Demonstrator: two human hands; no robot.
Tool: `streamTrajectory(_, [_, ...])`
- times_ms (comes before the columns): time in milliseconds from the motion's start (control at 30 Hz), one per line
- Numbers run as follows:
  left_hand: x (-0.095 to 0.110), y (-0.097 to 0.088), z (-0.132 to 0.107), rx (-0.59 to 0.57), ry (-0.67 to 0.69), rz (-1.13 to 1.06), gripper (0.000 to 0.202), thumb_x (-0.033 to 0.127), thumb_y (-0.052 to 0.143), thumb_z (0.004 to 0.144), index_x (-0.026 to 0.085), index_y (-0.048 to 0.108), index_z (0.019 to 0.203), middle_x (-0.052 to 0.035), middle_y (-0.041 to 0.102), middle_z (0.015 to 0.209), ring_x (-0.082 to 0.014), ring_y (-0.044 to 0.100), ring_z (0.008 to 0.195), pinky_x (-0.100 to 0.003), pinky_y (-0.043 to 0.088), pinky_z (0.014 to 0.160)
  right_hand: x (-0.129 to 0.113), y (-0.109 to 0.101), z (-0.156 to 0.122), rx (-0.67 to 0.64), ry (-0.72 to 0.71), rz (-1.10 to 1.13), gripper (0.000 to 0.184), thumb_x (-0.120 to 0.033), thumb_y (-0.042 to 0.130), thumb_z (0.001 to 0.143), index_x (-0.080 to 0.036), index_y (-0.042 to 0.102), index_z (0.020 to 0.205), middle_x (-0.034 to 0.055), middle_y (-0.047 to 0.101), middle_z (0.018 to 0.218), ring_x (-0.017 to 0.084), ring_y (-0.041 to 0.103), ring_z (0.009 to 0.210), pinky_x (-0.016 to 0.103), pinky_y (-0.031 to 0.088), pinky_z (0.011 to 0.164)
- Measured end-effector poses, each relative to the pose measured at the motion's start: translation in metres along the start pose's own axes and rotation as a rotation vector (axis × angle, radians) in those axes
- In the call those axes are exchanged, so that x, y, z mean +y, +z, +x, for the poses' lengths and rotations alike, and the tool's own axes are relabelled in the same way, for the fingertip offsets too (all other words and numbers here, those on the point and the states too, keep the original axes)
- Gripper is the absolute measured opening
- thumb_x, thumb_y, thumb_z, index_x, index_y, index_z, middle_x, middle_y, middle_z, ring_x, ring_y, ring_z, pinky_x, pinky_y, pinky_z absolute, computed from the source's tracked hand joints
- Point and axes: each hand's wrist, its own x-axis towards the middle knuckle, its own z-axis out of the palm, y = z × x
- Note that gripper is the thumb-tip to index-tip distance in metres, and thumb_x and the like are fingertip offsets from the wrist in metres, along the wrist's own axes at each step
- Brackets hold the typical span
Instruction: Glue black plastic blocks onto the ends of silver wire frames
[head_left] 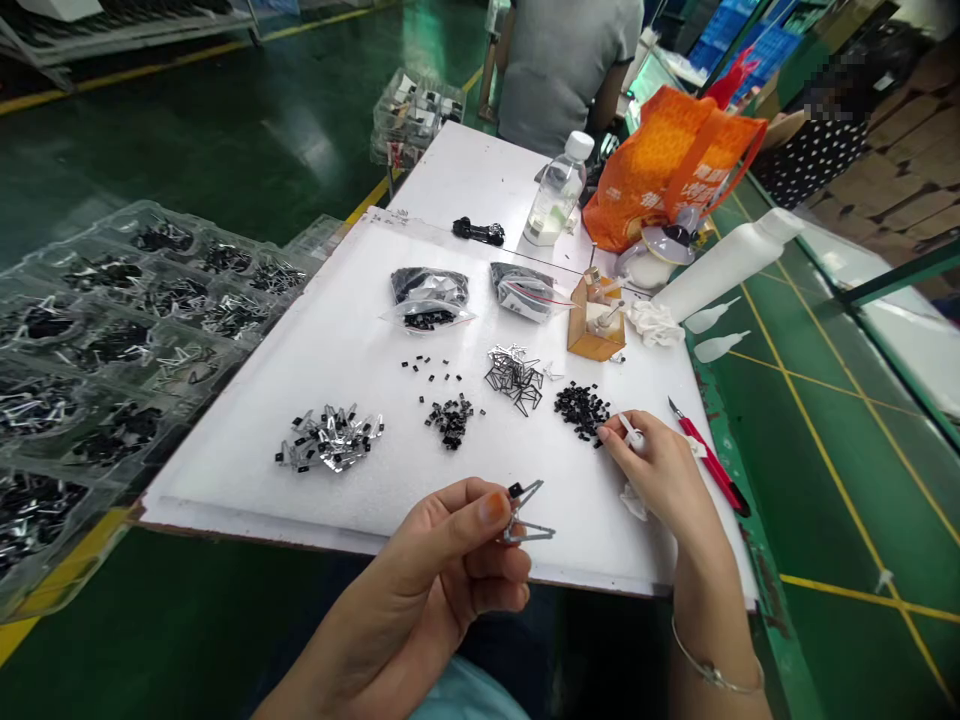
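My left hand (442, 570) is closed near the table's front edge, pinching a bent metal wire clip (534, 532) between thumb and fingers. One small black cap (515, 490) sits at the clip's upper end. My right hand (660, 465) is at the right edge of a pile of small black caps (582, 408), its fingertips at the outermost pieces. A white pointed nozzle (634, 436) sticks out between its thumb and index finger; the body behind it is hidden in the palm. Loose dark wire clips (516, 375) lie behind, and capped clips (334, 438) are heaped at left.
More black caps (451, 422) lie mid-table. Behind are plastic bags (429, 295), a wooden box (596, 335), a clear bottle (556, 190), a white bottle (724, 265) and an orange bag (660, 170). A red craft knife (712, 465) lies right. Compartment trays (150, 330) stand left; people sit beyond.
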Motion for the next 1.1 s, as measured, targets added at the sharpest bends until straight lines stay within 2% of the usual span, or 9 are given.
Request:
streamTrajectory(167, [-0.001,-0.001,-0.001,0.008,-0.005,-0.012,0.029,0.024,0.103,0.053,0.019,0.079,0.069,0.0028,0.073,0.059,-0.011,0.071,0.054,-0.018,0.061,0.052,-0.005,-0.005,-0.004,0.064,0.013,0.043,0.03,-0.051,0.058,0.093,-0.022,0.063,0.084,0.0011,0.07,0.079,0.013,0.042,0.049,0.031,0.033,0.058])
streamTrajectory(367, [-0.001,-0.002,-0.002,0.004,-0.015,0.008,0.03,0.025,0.103,0.054,0.019,0.078,0.07,0.0026,0.072,0.058,-0.0112,0.071,0.055,-0.018,0.061,0.053,-0.006,-0.007,-0.006,0.146,0.049,0.112,0.023,-0.042,0.068,0.084,-0.021,0.067,0.077,0.0022,0.072,0.076,0.012,0.042,0.047,0.03,0.032,0.054])
streamTrajectory(467, [0.0,-0.002,0.0,-0.006,0.008,0.018,0.03,0.024,0.102,0.057,0.019,0.078,0.074,0.0038,0.071,0.061,-0.0109,0.071,0.057,-0.018,0.06,0.053,-0.005,-0.007,-0.006,0.171,0.065,0.179,0.023,-0.042,0.069,0.083,-0.02,0.074,0.089,0.0027,0.073,0.08,0.011,0.038,0.046,0.031,0.03,0.052])
streamTrajectory(567, [0.0,-0.002,0.003,0.004,0.077,0.069,0.032,0.023,0.099,0.064,0.021,0.079,0.09,0.0049,0.071,0.067,-0.0104,0.071,0.059,-0.017,0.058,0.051,-0.006,-0.006,-0.006,0.194,0.074,0.281,0.031,-0.044,0.07,0.083,-0.02,0.08,0.1,0.0046,0.075,0.085,0.011,0.037,0.048,0.031,0.03,0.053])
streamTrajectory(700, [0.0,-0.003,0.008,0.049,0.161,0.179,0.035,0.024,0.095,0.072,0.023,0.08,0.104,0.0038,0.069,0.072,-0.012,0.071,0.066,-0.018,0.058,0.053,-0.013,-0.001,-0.014,0.227,0.101,0.527,0.033,-0.049,0.069,0.086,-0.02,0.079,0.099,0.0067,0.073,0.085,0.013,0.045,0.055,0.032,0.037,0.057])
streamTrajectory(767, [-0.001,-0.003,0.01,0.094,0.212,0.237,0.032,0.025,0.092,0.076,0.021,0.08,0.105,0.0016,0.07,0.077,-0.0133,0.071,0.072,-0.019,0.06,0.055,-0.022,0.001,-0.023,0.21,0.111,0.665,0.034,-0.052,0.068,0.087,-0.021,0.076,0.1,0.0054,0.072,0.083,0.011,0.043,0.052,0.032,0.04,0.056])
streamTrajectory(833, [-0.003,-0.003,0.012,0.129,0.265,0.294,0.028,0.025,0.09,0.077,0.019,0.081,0.102,-0.0008,0.071,0.083,-0.0146,0.07,0.077,-0.019,0.06,0.056,-0.035,0.002,-0.035,0.147,0.137,0.899,0.03,-0.051,0.074,0.082,-0.023,0.075,0.095,0.0029,0.072,0.08,0.007,0.035,0.045,0.029,0.039,0.052])
streamTrajectory(967, [-0.005,-0.002,0.016,0.137,0.327,0.383,0.023,0.03,0.09,0.077,0.021,0.081,0.096,-0.0004,0.073,0.086,-0.0158,0.072,0.079,-0.021,0.063,0.061,-0.06,0.002,-0.058,-0.002,0.228,1.435,0.018,-0.035,0.088,0.073,-0.026,0.074,0.08,-0.0031,0.068,0.07,0.002,0.025,0.041,0.023,0.035,0.047])
streamTrajectory(1100, [-0.006,-0.001,0.016,0.126,0.397,0.452,0.017,0.03,0.09,0.077,0.022,0.08,0.087,0.0021,0.076,0.08,-0.0145,0.075,0.075,-0.019,0.062,0.063,-0.072,0.005,-0.071,-0.041,0.232,1.551,0.015,-0.032,0.089,0.076,-0.027,0.075,0.079,-0.0035,0.068,0.067,0.002,0.027,0.041,0.021,0.035,0.049])
